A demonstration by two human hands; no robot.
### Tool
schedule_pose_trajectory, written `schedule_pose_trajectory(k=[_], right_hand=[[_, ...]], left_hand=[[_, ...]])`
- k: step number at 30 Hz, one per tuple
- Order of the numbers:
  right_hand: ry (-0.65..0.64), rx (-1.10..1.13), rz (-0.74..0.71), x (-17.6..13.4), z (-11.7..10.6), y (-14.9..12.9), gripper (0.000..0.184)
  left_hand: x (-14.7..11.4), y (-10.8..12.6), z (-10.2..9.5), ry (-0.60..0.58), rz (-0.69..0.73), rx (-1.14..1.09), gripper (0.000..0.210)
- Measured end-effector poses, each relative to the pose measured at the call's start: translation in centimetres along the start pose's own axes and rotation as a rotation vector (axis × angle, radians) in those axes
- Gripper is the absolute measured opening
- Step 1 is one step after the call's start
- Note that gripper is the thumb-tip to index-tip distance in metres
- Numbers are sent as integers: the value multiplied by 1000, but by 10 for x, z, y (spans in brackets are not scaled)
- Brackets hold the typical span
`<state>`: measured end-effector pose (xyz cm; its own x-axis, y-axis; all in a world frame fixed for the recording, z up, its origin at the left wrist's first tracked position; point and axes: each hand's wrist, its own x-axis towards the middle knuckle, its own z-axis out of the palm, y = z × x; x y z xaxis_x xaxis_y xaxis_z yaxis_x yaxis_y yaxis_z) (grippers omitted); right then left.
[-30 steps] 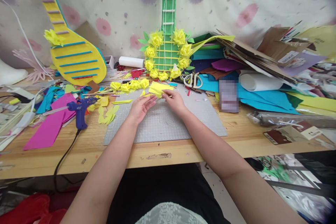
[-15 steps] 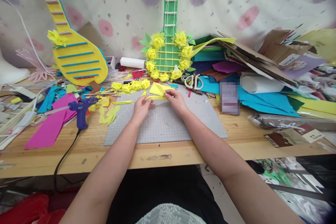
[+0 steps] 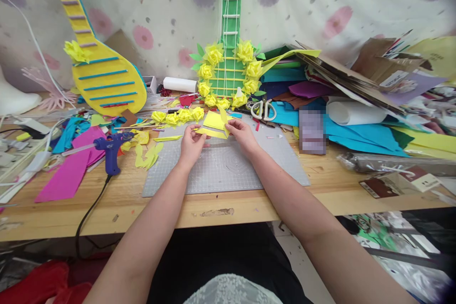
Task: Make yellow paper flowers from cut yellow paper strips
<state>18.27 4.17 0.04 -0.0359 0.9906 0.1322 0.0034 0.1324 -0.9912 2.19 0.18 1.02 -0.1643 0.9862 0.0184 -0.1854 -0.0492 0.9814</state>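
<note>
A narrow yellow paper strip [image 3: 213, 133] stretches between my two hands, above a grey cutting mat [image 3: 228, 173]. My left hand [image 3: 193, 145] is closed and pinches its left end. The fingers of my right hand [image 3: 242, 135] are closed on the other end, where the paper bends upward. Just behind the strip lies a flat yellow paper piece [image 3: 213, 120] on the mat. Left of it rests a thin folded yellow strip [image 3: 167, 138]. A row of yellow paper flowers [image 3: 183, 115] sits beyond my left hand.
A blue glue gun [image 3: 112, 149] with a black cord stands at left, near pink paper [image 3: 64, 178]. White-handled scissors [image 3: 263, 110] lie behind the mat. A green paper guitar [image 3: 230, 73] and a yellow one [image 3: 107, 80] lean at the back. Paper and cardboard [image 3: 342, 76] pile up at right.
The yellow strip has turned so more of its length shows, its right end now bent upward. My right hand has shifted slightly right.
</note>
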Motion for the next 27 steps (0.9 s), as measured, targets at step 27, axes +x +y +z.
schedule_pose_trajectory(k=[27], right_hand=[[-95,-6,70,-5,5,-6,29]], left_hand=[[1,-1,0,-45,43,85,39]])
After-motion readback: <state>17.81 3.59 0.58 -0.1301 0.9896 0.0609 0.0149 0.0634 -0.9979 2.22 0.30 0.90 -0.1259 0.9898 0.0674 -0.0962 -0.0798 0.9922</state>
